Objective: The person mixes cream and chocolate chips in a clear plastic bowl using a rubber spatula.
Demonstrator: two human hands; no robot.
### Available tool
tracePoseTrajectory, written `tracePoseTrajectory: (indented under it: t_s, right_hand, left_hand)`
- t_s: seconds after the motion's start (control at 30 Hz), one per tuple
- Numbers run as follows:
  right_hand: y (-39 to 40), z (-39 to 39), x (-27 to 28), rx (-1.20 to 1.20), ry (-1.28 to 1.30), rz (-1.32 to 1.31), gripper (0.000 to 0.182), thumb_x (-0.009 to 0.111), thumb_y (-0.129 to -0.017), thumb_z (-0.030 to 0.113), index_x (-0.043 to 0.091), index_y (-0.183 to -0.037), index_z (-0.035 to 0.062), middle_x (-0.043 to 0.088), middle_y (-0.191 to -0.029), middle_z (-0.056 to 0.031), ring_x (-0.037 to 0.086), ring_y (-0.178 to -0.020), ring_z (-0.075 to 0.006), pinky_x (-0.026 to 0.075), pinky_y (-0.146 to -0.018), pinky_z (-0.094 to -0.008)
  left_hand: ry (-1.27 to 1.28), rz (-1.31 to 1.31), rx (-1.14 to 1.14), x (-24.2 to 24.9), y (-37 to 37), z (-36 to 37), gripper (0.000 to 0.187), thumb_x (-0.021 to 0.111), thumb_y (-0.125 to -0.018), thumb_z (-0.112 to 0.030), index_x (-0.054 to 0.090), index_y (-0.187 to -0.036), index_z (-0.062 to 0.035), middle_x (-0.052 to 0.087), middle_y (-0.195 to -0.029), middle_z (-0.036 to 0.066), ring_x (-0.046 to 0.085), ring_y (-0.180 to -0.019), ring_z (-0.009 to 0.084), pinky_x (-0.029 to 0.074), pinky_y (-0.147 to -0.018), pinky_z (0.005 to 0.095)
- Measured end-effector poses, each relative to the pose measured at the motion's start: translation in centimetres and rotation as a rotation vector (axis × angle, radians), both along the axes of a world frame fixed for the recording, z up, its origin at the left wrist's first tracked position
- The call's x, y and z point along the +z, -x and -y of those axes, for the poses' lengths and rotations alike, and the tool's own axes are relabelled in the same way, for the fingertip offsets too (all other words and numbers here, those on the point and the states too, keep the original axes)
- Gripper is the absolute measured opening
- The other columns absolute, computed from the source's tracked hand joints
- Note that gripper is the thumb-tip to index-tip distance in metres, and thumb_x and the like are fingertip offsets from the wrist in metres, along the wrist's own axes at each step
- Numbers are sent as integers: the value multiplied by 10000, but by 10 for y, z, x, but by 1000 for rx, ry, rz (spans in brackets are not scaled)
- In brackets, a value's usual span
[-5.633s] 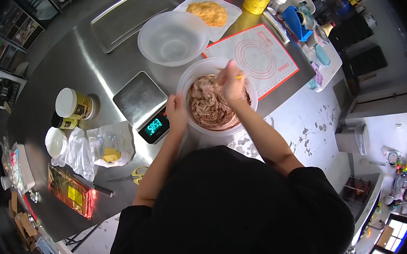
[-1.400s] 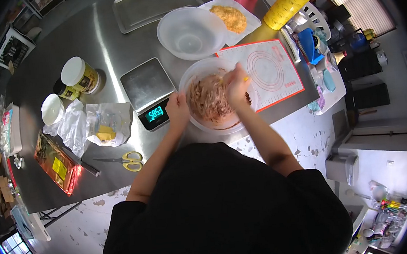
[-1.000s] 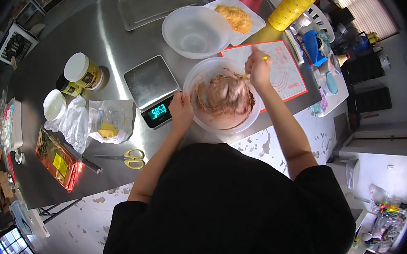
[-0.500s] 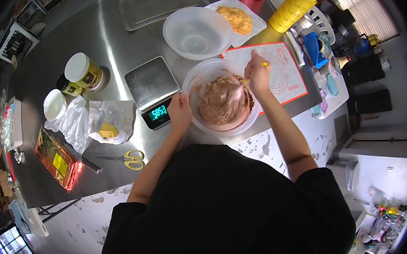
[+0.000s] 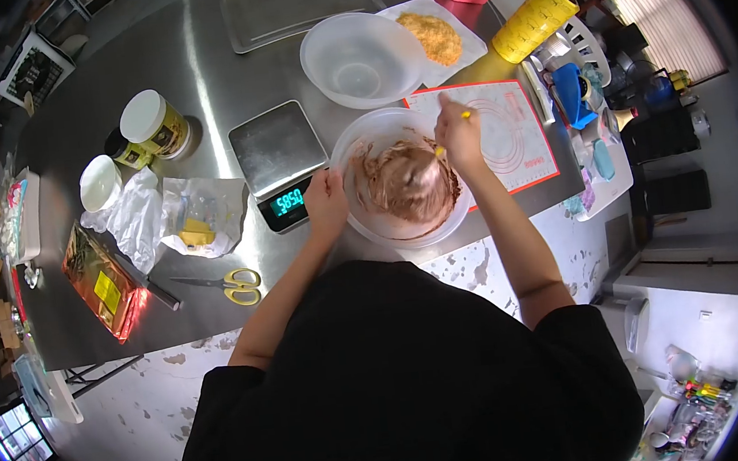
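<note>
A translucent bowl (image 5: 366, 220) with brown mixture (image 5: 400, 187) stands at the table's front edge. My left hand (image 5: 327, 201) is closed on the bowl's left rim. My right hand (image 5: 459, 135), over the bowl's right side, is wrapped round a utensil with a yellow handle (image 5: 440, 152); its lower end is blurred in the mixture. Left of the bowl is a scale (image 5: 280, 150) with a lit display. A white mat with a red border (image 5: 525, 140) lies partly under the bowl's right side.
An empty translucent bowl (image 5: 361, 58), orange crumbs on paper (image 5: 430, 38), a metal tray (image 5: 299, 8) and a yellow roll (image 5: 535, 21) stand behind. To the left are jars (image 5: 155, 127), a white cup (image 5: 101, 183), plastic bags (image 5: 133, 222), scissors (image 5: 241, 286) and a copper-coloured packet (image 5: 103, 287).
My right hand has shifted slightly left and up with the utensil, and the mixture's shape has changed. My left hand stays at the rim. The view has shifted a little.
</note>
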State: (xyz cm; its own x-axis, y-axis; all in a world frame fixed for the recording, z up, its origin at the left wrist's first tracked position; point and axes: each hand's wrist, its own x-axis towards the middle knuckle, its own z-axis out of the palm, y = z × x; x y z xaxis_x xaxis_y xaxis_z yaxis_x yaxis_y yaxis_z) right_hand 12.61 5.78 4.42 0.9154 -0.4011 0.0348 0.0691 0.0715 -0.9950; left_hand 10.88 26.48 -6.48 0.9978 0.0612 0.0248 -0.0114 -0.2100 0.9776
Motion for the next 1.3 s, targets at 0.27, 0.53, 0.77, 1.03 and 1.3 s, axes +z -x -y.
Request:
tracePoseTrajectory:
  t_s: [0.27, 0.53, 0.77, 1.03, 1.3]
  right_hand:
    - [37, -64, -59, -96, -174, 130, 380, 476, -853, 249, 371, -513, 115, 290, -411, 8, 263, -365, -95, 224, -372, -235]
    - [-9, 1, 6, 9, -92, -36, 379, 458, -851, 223, 378, -502, 100, 338, -402, -17, 289, -330, -106, 200, -337, -248]
    - [34, -65, -61, -244, -289, 111, 369, 493, -846, 225, 373, -518, 104, 361, -470, 0, 321, -398, -97, 213, -380, -246]
    - [-4, 2, 2, 169, 17, -182, 383, 464, -853, 215, 323, -511, 118, 267, -431, 14, 261, -355, -89, 187, -351, -244]
    - [49, -52, -82, 112, -346, 23, 247, 517, -832, 213, 450, -611, 126, 368, -512, 25, 322, -409, -87, 235, -376, -237]
  left_hand:
    - [-51, 21, 83, -9, -1, 2, 238, 506, -821, -185, 480, -684, 9, 446, -529, 111, 425, -470, 177, 348, -461, 317]
    - [-41, -31, -6, 0, -1, -1, 243, 493, -828, -188, 476, -685, 8, 454, -534, 114, 433, -476, 186, 359, -473, 320]
    - [-59, 61, 109, -10, -3, 2, 264, 518, -837, -223, 485, -675, -18, 435, -525, 18, 379, -494, 79, 329, -451, 251]
    - [-83, 40, 24, 7, 0, -3, 234, 488, -822, -173, 467, -682, 12, 449, -538, 150, 428, -470, 250, 364, -479, 342]
    - [-63, 65, 134, 4, -3, 0, 268, 511, -828, -199, 459, -655, 0, 430, -525, 100, 403, -481, 179, 344, -465, 311]
